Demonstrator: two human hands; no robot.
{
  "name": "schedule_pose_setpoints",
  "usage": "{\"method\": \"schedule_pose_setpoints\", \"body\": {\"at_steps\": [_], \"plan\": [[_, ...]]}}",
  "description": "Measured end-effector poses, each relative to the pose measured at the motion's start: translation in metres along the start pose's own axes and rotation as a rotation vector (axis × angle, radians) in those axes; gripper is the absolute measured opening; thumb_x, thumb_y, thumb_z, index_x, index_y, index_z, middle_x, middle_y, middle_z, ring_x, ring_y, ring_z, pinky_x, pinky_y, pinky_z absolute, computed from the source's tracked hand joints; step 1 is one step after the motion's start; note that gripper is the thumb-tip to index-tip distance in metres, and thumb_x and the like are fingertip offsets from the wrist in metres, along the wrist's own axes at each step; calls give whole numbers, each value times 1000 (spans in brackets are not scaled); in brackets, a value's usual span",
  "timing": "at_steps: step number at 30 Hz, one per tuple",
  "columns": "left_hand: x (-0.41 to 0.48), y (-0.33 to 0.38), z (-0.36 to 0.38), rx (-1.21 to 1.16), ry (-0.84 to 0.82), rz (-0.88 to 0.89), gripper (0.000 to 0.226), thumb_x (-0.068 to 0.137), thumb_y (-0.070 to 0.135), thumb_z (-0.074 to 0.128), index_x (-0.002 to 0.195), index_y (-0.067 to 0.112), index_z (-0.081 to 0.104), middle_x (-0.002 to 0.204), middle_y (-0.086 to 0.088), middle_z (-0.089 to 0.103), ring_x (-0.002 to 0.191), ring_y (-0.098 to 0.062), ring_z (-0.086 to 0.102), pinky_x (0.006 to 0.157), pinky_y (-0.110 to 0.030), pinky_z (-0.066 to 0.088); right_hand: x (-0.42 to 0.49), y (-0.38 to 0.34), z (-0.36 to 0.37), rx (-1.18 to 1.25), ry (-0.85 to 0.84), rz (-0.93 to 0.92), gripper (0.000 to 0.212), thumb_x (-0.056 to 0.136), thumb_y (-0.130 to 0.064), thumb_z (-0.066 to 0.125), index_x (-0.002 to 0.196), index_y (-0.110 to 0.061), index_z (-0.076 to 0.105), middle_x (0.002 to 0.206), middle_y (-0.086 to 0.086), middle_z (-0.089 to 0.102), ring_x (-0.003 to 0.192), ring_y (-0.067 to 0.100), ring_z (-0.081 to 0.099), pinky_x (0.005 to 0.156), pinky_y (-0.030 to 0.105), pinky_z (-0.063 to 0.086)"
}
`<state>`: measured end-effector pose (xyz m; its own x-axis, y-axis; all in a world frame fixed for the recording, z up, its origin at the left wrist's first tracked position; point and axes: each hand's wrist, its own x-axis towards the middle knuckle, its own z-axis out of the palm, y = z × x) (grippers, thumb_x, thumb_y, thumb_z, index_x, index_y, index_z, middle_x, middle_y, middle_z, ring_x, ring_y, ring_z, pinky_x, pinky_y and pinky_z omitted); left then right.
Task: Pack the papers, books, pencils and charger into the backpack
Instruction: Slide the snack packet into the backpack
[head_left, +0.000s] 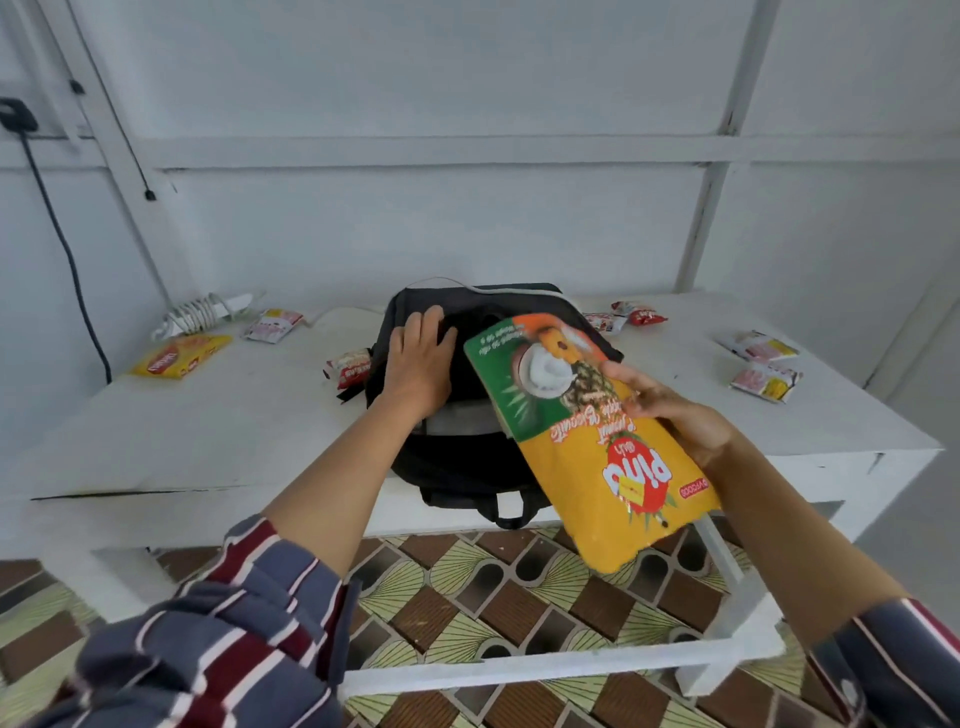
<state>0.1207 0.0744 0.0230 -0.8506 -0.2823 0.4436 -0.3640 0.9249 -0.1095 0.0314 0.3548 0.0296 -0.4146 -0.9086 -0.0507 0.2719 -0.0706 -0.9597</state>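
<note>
A black backpack (457, 467) lies flat on the white table (218, 436), its straps hanging over the front edge. My left hand (418, 364) rests on the backpack's upper part with fingers spread over the opening. My right hand (670, 410) grips a large yellow and green snack bag (582, 441) by its right edge, holding it tilted above the backpack's right side. A white coiled charger cable (200, 312) lies at the table's back left. A grey inner lining (462, 421) shows in the backpack's opening.
Small snack packets lie scattered: a yellow one (179, 356) at left, a pink-white one (272, 325), a red one (350, 366) beside the backpack, and several (763, 364) at right. A black cable (62, 244) hangs down the left wall. Patterned floor tiles (467, 597) lie below.
</note>
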Motion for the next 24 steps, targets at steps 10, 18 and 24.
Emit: {"method": "schedule_pose_setpoints", "body": {"at_steps": [10,18,24], "plan": [[-6,-13,7,-121,-555,219,70,91,41,52,148,27,16,157,-6,6,144,-26,12,114,-50,11,16,22,7,-100,-108,112,63,38,-32,94,97,-37,72,104,7,70,82,25,69,62,30,57],[-11,-23,5,-214,-542,152,52,94,30,50,144,30,33,158,6,-9,144,-19,-9,114,-44,-10,23,31,12,-134,-121,153,63,46,-32,92,104,-37,69,114,8,66,91,29,67,69,34,57],[1,-35,14,-298,-437,192,45,90,25,59,132,39,49,157,1,12,145,-23,7,117,-49,4,25,39,10,-131,-101,160,64,48,-33,91,107,-38,68,118,10,64,94,30,66,70,34,57]]}}
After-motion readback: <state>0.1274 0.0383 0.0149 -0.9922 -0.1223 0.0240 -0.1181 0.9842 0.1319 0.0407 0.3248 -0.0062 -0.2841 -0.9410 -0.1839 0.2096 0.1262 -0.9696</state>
